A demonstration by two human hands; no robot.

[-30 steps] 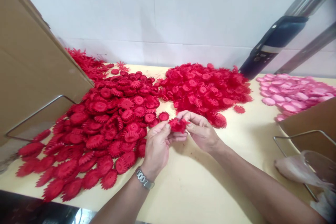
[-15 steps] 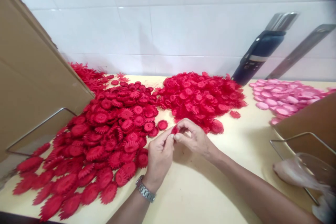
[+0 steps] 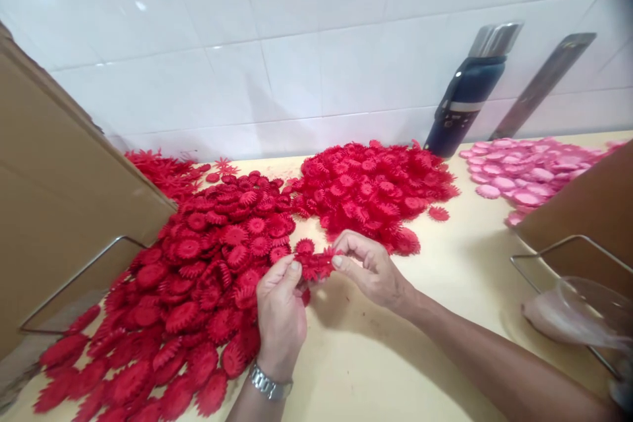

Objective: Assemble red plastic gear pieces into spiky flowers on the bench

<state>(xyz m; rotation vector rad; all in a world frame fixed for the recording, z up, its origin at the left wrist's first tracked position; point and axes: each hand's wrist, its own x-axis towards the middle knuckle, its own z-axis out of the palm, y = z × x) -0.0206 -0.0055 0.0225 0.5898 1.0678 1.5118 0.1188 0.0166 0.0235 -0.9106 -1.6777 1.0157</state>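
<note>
Between my two hands a red fringed petal piece (image 3: 316, 265) is stretched out over the table. My left hand (image 3: 283, 306), with a metal watch on the wrist, pinches its left end between thumb and fingers. The right end is pinched by my right hand (image 3: 368, 269). Just left of my hands spreads a large pile of dark red scalloped discs (image 3: 198, 290). Behind them lies a second heap of brighter red discs (image 3: 366, 191). One single red disc (image 3: 438, 213) rests apart at that heap's right side.
A dark blue bottle (image 3: 467, 95) stands at the tiled wall beside a metal strip (image 3: 544, 86). Pink discs (image 3: 534, 168) lie at the back right. Cardboard panels (image 3: 64, 165) with wire stands (image 3: 84, 277) flank both sides. A clear plastic bag (image 3: 568, 320) sits at right.
My hands have moved apart, and the red piece that was mostly hidden in my fingertips now shows spread between them. The camera view has tilted slightly.
</note>
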